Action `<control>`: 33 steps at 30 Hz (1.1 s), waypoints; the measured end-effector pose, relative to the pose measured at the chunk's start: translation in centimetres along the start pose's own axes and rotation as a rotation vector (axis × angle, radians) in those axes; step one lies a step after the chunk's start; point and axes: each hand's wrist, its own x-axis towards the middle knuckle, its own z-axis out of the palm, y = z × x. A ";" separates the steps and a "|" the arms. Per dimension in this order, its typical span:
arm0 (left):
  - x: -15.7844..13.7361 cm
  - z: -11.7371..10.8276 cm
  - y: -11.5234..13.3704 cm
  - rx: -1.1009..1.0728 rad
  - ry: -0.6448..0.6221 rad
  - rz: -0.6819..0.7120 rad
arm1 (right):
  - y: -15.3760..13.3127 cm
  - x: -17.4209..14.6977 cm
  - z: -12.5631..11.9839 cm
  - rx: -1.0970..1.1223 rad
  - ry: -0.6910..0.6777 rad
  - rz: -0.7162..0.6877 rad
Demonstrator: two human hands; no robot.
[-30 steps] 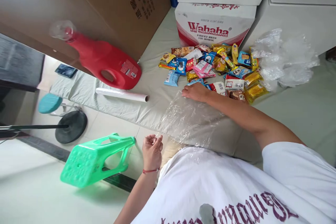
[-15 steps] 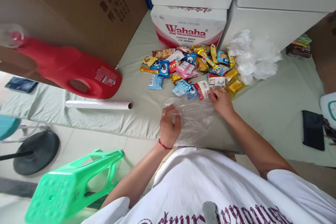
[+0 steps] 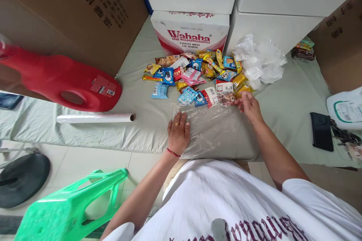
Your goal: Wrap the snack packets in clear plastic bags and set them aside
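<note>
I rest the left hand (image 3: 179,131) flat on clear plastic film (image 3: 210,126) near the green cloth (image 3: 299,109)'s front edge, unsure whether the right hand (image 3: 250,107) pinches it; uneven tugging could crumple it.

Wht ctn (image 3: 190,32) reads "Wahaha® PURIFIED WATER FOR DRINKING"; lg brn box (image 3: 66,19) w/ "温馨提示".

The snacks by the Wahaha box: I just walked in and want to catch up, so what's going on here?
A person has clear film spread on the cloth in front of the snacks. The left hand rests on the film's left side; the right hand is near its right edge, by a yellow packet, though whether it grips the film is hard to tell. The snacks lie in a loose pile, with crumpled plastic to their right.
</note>
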 end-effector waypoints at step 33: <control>4.8 -0.4 -3.4 0.182 -0.136 0.204 | -1.3 -2.2 0.6 -0.621 -0.343 -0.639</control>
